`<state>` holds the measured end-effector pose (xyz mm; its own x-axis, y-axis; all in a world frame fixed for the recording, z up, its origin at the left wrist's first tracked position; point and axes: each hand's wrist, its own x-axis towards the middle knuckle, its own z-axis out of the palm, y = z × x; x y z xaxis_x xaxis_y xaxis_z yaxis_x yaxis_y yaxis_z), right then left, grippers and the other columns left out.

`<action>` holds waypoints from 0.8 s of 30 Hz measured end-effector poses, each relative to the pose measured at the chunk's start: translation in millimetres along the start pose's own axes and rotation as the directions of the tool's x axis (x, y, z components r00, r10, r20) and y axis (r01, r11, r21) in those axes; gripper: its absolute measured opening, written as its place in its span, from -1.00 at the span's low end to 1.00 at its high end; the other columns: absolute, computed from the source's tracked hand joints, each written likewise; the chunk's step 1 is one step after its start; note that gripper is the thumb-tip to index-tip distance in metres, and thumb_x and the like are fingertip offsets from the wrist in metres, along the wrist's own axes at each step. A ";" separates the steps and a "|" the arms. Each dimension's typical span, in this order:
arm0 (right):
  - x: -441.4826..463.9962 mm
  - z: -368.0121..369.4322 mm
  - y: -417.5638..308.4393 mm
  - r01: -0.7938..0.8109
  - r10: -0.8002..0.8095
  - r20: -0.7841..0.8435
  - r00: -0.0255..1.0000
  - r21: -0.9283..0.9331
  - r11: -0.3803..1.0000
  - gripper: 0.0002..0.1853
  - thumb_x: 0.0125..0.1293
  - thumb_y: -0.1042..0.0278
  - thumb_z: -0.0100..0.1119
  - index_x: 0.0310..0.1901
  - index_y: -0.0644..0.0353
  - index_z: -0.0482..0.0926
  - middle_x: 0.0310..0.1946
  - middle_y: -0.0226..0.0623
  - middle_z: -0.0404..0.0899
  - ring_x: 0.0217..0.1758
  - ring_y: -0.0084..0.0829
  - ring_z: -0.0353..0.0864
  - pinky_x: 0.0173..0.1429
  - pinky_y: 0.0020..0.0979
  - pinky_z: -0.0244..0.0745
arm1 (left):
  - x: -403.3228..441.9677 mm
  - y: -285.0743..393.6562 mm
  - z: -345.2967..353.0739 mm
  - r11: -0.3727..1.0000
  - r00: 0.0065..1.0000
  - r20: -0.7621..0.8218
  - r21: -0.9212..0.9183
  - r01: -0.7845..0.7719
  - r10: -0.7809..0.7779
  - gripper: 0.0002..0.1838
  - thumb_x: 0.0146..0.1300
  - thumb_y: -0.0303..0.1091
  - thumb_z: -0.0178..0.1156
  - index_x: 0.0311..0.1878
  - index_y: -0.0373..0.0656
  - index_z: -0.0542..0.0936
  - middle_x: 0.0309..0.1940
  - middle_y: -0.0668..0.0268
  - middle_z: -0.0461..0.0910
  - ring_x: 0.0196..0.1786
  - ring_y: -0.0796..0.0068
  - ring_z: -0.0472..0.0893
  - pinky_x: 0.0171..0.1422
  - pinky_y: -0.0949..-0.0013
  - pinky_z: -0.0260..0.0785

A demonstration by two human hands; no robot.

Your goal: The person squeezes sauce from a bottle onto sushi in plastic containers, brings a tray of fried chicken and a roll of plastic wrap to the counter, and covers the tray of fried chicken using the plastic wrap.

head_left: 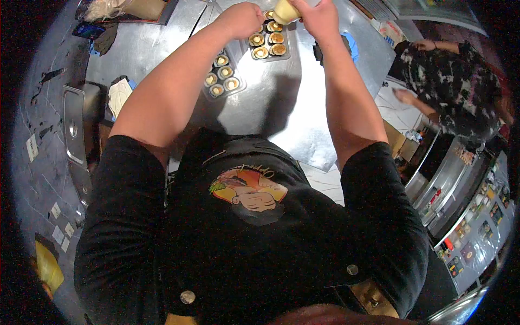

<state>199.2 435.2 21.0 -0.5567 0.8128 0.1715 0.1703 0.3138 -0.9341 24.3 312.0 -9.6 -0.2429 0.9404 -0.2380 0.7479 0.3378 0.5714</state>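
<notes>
Round pieces point(260, 52) sit in two clear trays point(271, 59) on the metal surface point(146, 49). Visible ones in the left tray carry pale dabs; two along the other's right edge seem without. Right hand point(320, 20) has fingers gripping a yellowish bottle point(285, 13); left hand's point(242, 20) seem curled together, on what I cannot tell.

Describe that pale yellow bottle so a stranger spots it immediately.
On the metal table, find the far tray of round snacks. At its far end, the right hand grips the bottle, smooth and plain yellow where the snacks show brown.
</notes>
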 end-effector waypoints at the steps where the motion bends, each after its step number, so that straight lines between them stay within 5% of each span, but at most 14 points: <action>1: 0.1 -2.0 1.1 0.000 0.000 -0.001 1.000 0.000 1.000 -0.51 0.31 0.25 0.49 0.19 0.31 0.63 0.01 -0.17 0.79 0.05 -0.32 0.77 0.16 -0.28 0.63 | -0.6 0.4 -0.8 1.000 1.000 0.002 0.005 0.001 -0.001 -0.65 0.35 -0.14 0.20 -0.24 -0.28 0.73 -0.28 -0.16 0.72 -0.18 -0.20 0.71 -0.02 -0.06 0.56; 3: 0.5 -6.7 -5.2 -0.052 0.040 -0.056 0.998 -0.222 0.974 -0.48 0.28 0.18 0.51 0.17 0.32 0.64 -0.04 -0.17 0.80 0.00 -0.30 0.78 0.11 -0.26 0.66 | -0.8 0.3 -0.6 1.000 1.000 0.004 0.010 0.002 -0.002 -0.65 0.35 -0.14 0.20 -0.25 -0.28 0.73 -0.28 -0.16 0.72 -0.17 -0.20 0.71 -0.02 -0.06 0.56; 6: -5.8 -16.6 -31.5 -0.273 0.274 0.014 0.962 -0.055 0.960 -0.46 0.26 0.14 0.51 0.15 0.32 0.64 -0.09 -0.16 0.81 -0.05 -0.28 0.80 0.07 -0.24 0.67 | -0.4 -2.1 -0.7 1.000 1.000 0.014 0.015 0.010 -0.010 -0.68 0.35 -0.15 0.25 -0.20 -0.27 0.72 -0.27 -0.10 0.74 -0.18 -0.12 0.73 -0.03 -0.03 0.57; 8: -11.2 -19.5 -24.7 -0.206 0.211 0.032 0.977 -0.112 0.972 -0.48 0.27 0.16 0.50 0.15 0.32 0.64 -0.08 -0.15 0.80 -0.03 -0.29 0.79 0.09 -0.25 0.66 | -2.0 -3.5 -2.2 0.994 0.992 0.124 -0.102 0.033 -0.020 -0.67 0.45 -0.09 0.16 -0.18 -0.16 0.74 -0.37 0.19 0.77 -0.27 0.18 0.75 -0.05 0.11 0.56; 14: -27.3 -13.4 -10.7 -0.085 0.086 0.014 0.996 -0.074 0.994 -0.51 0.29 0.23 0.48 0.17 0.31 0.63 -0.01 -0.15 0.78 0.06 -0.33 0.76 0.17 -0.29 0.62 | -12.8 -0.8 3.8 0.997 0.993 0.098 0.036 -0.073 0.069 -0.69 0.46 -0.11 0.16 -0.16 -0.16 0.72 -0.22 0.06 0.76 -0.08 -0.01 0.73 0.09 -0.01 0.56; 24: -28.3 -13.8 -0.2 -0.102 0.102 -0.003 0.995 -0.077 0.992 -0.50 0.31 0.26 0.49 0.21 0.33 0.62 0.06 -0.11 0.78 0.11 -0.31 0.75 0.21 -0.28 0.62 | -11.6 0.1 12.5 0.991 0.992 0.042 0.058 -0.117 0.115 -0.67 0.44 -0.11 0.18 -0.19 -0.20 0.72 -0.30 0.06 0.76 -0.19 0.01 0.75 0.02 -0.01 0.57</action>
<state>226.1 418.9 20.6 -0.5343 0.8419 0.0759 0.2881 0.2659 -0.9199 34.9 300.6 -16.6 -0.1292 0.9705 -0.2036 0.8056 0.2224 0.5491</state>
